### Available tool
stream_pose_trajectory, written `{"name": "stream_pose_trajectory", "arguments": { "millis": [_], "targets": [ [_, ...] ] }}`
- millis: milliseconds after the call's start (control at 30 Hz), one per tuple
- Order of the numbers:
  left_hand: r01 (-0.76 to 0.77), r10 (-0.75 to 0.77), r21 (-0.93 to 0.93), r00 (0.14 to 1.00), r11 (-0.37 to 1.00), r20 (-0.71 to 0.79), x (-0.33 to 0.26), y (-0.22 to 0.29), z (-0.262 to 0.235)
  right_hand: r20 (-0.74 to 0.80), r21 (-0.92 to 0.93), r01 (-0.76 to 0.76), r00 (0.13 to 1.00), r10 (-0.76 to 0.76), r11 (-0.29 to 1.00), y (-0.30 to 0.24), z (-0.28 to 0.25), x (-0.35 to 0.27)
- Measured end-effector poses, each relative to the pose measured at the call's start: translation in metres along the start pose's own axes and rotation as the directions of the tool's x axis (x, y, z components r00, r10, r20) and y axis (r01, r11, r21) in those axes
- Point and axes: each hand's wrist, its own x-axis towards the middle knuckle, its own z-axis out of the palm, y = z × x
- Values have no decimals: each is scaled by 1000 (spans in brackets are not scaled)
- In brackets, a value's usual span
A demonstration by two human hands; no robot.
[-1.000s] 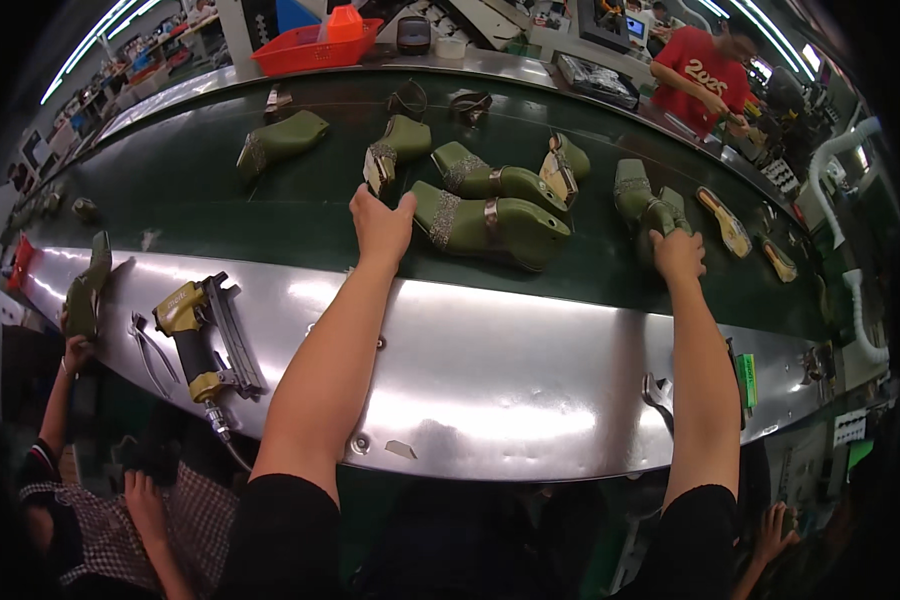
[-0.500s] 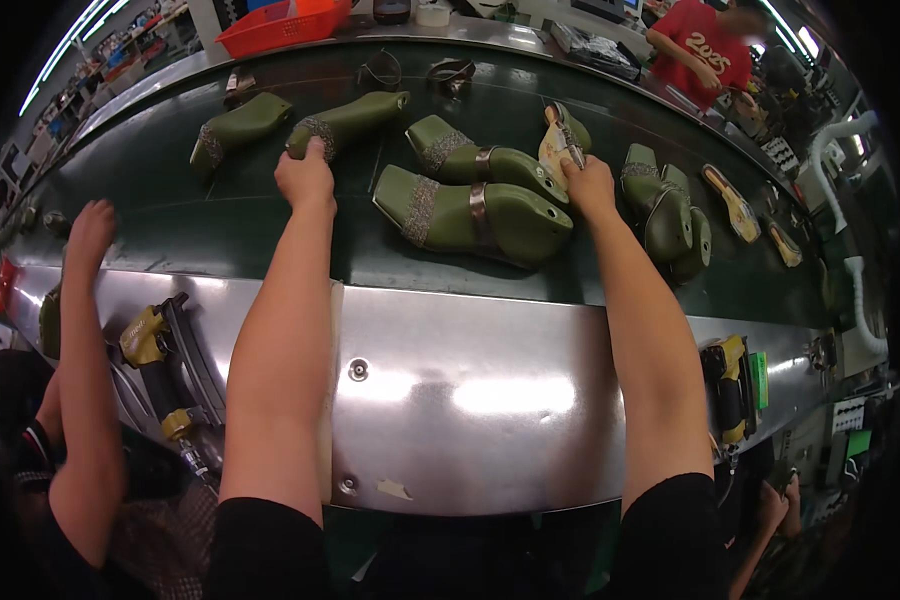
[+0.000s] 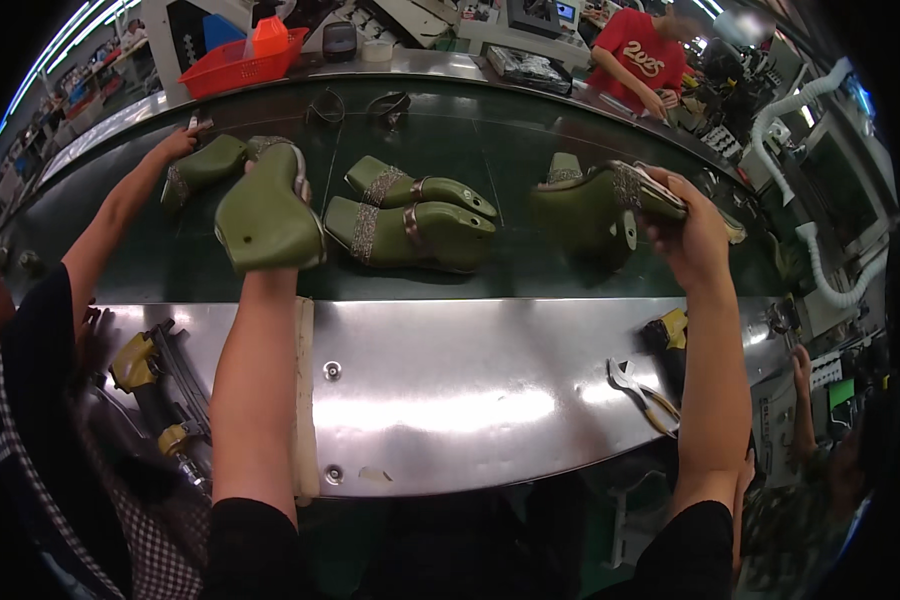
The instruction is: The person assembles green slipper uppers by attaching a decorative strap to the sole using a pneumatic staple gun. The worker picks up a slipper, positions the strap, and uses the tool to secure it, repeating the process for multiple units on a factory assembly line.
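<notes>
My left hand point(image 3: 304, 187) is closed around a green shoe last point(image 3: 265, 215) with a glittery strap, raised over the dark green belt; the last hides most of the hand. My right hand point(image 3: 692, 225) grips another green shoe last point(image 3: 595, 205) with a glittery strap, its sole toward my palm; this last is blurred. Between them, two lasts point(image 3: 435, 235) with glittery and brown straps lie side by side on the belt. Below my right hand, pliers point(image 3: 642, 395) with yellowish handles rest on the metal bench.
A co-worker's hand point(image 3: 178, 143) reaches in from the left near another green last point(image 3: 205, 170). Yellow-and-black air tools point(image 3: 138, 365) lie on the metal ledge point(image 3: 450, 400). Beyond the belt stand a red basket point(image 3: 235, 72) and a person in red point(image 3: 638, 55).
My left hand has raised its last off the belt, turning it toward me. My right hand, earlier holding a metal tool low by a sole, now lifts a last farther right.
</notes>
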Motion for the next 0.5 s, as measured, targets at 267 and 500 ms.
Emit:
{"name": "stream_pose_trajectory", "arguments": {
  "millis": [267,500],
  "targets": [
    [285,-314,404,949,870,8,-75,-94,145,273,-13,33,962,-28,999,-30,8,-142],
    [142,-411,917,911,373,27,-133,-162,148,357,-71,-83,928,103,994,-21,8,-150]
  ]
}}
